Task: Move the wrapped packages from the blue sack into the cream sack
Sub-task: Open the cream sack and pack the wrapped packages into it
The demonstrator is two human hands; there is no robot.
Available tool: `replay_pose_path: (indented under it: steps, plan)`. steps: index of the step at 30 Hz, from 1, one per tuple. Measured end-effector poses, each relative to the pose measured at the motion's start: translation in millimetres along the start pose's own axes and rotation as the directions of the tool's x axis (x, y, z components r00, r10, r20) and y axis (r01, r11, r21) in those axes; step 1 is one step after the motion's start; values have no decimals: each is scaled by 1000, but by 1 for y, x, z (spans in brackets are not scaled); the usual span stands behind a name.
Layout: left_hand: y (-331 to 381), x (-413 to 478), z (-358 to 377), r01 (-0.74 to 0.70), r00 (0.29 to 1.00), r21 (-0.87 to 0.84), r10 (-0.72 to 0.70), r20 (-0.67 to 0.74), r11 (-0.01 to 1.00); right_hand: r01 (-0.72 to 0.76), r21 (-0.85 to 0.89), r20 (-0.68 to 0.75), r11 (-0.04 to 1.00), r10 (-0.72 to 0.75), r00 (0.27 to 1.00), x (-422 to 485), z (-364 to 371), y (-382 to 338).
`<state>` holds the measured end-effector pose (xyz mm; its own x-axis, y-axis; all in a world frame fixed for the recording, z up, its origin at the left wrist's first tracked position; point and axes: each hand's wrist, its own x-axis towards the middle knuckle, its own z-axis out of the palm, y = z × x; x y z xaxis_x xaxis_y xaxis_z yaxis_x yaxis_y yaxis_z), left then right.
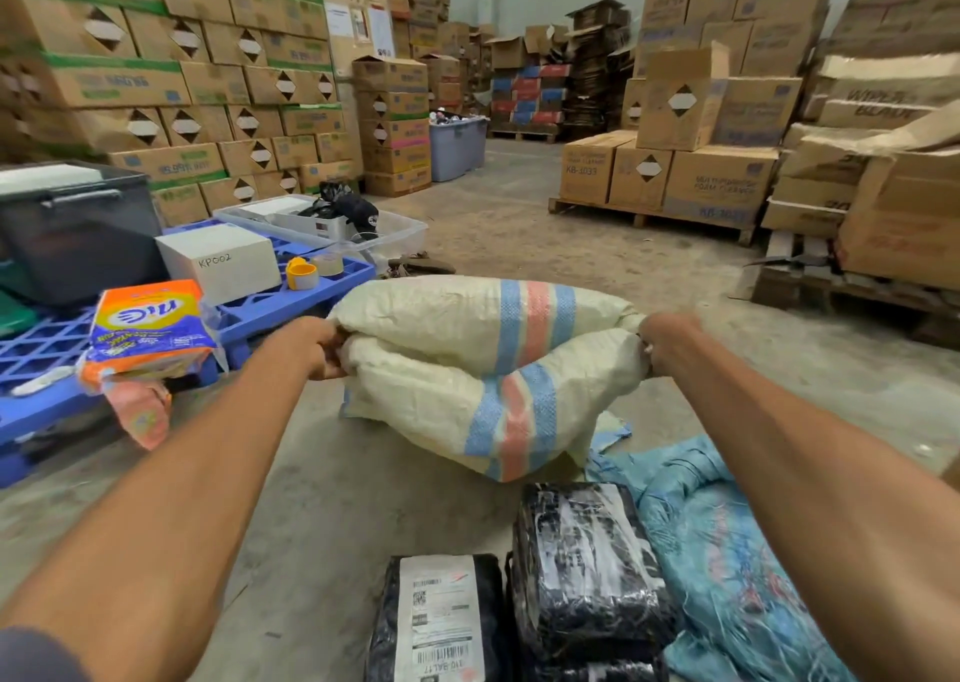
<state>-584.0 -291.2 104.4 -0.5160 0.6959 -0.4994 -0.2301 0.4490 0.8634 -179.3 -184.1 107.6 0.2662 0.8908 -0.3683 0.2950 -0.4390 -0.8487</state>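
- Both hands out front, each clamped on an end of the cream sack (483, 369): left hand (311, 346) bunching the left edge, right hand (667, 346) gripping the right edge.
- Woven plastic weave, folded over itself into a puffy roll, with blue-pink-blue stripes across it; lower part resting on the concrete floor (322, 499).
- Crinkly blue sack (727, 551) lying flat and rumpled on the floor at lower right, just behind and beside the packages.
- Two wrapped packages in shiny black plastic film, boxy and glossy: bigger package (587, 572) up against the blue sack, smaller package (441, 624) left of it with a white shipping label, barcode and a QR code, print too small to read properly.
- Off to the left, a blue plastic pallet (47, 349) carrying an orange detergent bag (150, 325) and a white box (221, 263) hand-marked "KP002".
- Stacked cardboard boxes (717, 182) on a wooden pallet, "KB-1033" printed on one.
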Motion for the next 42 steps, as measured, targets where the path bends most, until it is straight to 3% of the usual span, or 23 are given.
replay_pose_path:
  steps: [1,3,8,10,12,16,18,20,23,25,27,30,33,35,37,39,42]
  plan:
    - [4,-1,-3,145,989,-273,-136,52,951,-137,195,114,971,117,987,-9,0,-3]
    - [11,6,-17,251,965,-513,-255,63,821,-317,436,230,842,236,944,-32,-3,-8]
    - [-3,12,-61,239,964,-658,-258,70,714,-477,510,406,716,288,867,-26,-28,5]
    - [-8,11,-70,244,963,-704,-255,92,667,-527,545,398,652,353,847,-13,-27,13]
    - [-7,9,-74,227,965,-702,-252,70,675,-523,502,382,689,366,849,-4,-18,19]
    - [0,-8,-71,167,986,-553,-137,97,816,-432,332,414,839,281,866,-7,-19,13]
    - [2,-20,-66,77,990,-339,-33,135,938,-408,272,411,871,278,868,-10,-21,12]
    - [5,-24,-62,-14,992,-38,19,128,999,-369,352,398,860,219,891,-24,-21,13]
    - [9,-24,-49,-92,996,271,84,39,958,-264,422,426,868,67,902,-44,-20,11]
    - [10,-16,-41,-160,973,451,218,-80,878,-90,275,464,957,-50,884,-53,-19,8]
    - [11,-10,-38,-192,921,588,352,-169,786,54,32,480,998,-62,875,-54,-21,7]
    - [11,5,-43,-225,882,599,422,-211,769,122,-223,371,967,-31,928,-42,-24,8]
    - [10,16,-51,-257,875,499,419,-244,828,200,-527,301,826,-38,953,-40,-23,12]
    - [11,10,-45,-283,866,426,420,-271,859,275,-640,268,718,-127,955,-39,-21,15]
    - [10,-7,-35,-306,838,478,471,-276,824,362,-736,227,572,-296,928,-32,-14,17]
    - [8,-15,-24,-336,801,527,532,-276,780,344,-821,118,456,-455,883,-30,-7,25]
    - [2,-19,-11,-417,790,517,580,-202,748,209,-790,-121,576,-482,868,-30,6,29]
